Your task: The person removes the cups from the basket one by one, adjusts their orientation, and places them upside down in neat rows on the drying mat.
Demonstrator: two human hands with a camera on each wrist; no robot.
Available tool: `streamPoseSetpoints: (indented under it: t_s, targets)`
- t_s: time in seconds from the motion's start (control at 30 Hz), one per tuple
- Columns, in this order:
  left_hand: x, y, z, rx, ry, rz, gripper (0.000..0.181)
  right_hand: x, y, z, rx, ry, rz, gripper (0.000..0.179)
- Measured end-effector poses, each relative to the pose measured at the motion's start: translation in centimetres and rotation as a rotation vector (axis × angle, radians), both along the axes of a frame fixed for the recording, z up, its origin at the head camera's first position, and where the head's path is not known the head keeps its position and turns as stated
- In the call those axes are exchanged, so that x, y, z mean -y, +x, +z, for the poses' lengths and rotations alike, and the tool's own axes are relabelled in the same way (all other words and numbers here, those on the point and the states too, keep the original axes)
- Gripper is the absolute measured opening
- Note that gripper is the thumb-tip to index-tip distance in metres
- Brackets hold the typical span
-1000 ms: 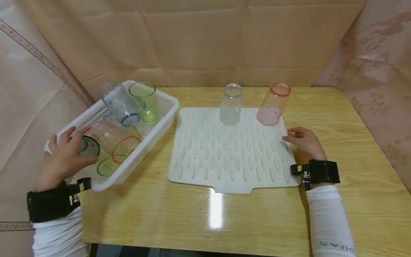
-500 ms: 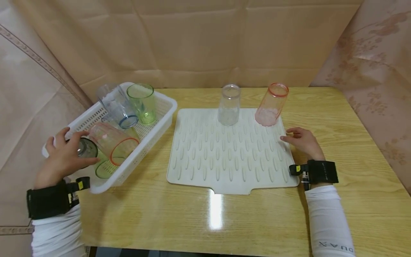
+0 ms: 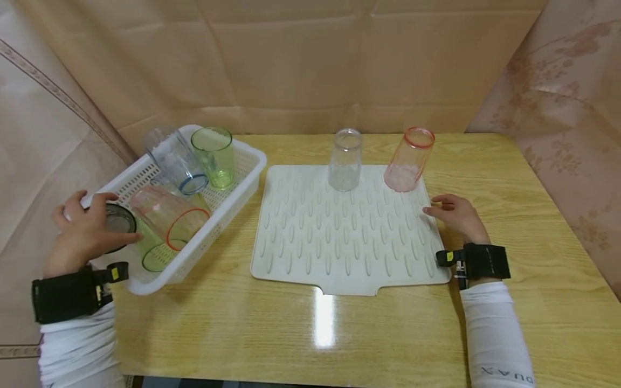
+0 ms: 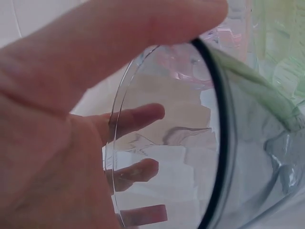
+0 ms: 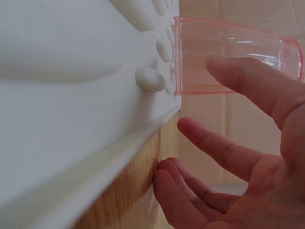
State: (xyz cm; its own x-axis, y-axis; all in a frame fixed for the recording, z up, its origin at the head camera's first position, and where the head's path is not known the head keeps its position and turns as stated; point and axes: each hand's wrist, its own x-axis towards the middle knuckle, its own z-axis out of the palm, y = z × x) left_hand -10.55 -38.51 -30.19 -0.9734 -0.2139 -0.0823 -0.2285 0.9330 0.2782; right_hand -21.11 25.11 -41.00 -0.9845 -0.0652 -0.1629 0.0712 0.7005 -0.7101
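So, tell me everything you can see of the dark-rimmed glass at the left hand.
The dark-rimmed glass looks smoky grey and see-through, like glass or clear plastic, with a round dark rim. It is at the near left end of the white basket, its rim showing to the head camera. The left hand holds it, thumb at the rim; the fingers show through it in the left wrist view. Its exact tilt, and whether it rests on the basket floor, can't be made out.

There goes your left hand (image 3: 84, 234), sliding with the dark-rimmed glass (image 3: 119, 222) farther toward the white basket's (image 3: 220, 218) left side, and more of the green glass (image 3: 149, 241) low in that basket comes into sight!
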Motion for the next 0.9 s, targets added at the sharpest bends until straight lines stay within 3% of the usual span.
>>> streamPoseSetpoints:
  t_s: [0.3, 0.6, 0.9]
  targets:
    - [-0.1, -0.5, 0.4, 0.005, -0.008, 0.037, 0.082, 0.1, 0.1, 0.1, 0.006, 0.005, -0.008, 0.067]
    - [-0.2, -0.3, 0.6, -0.04, 0.004, 0.167, 0.081, 0.0, 0.0, -0.1, 0.006, 0.003, -0.006, 0.067]
    - [-0.7, 0.0, 1.6, -0.07, 0.028, 0.182, 0.08, -0.1, -0.2, -0.1, 0.008, 0.017, -0.006, 0.069]
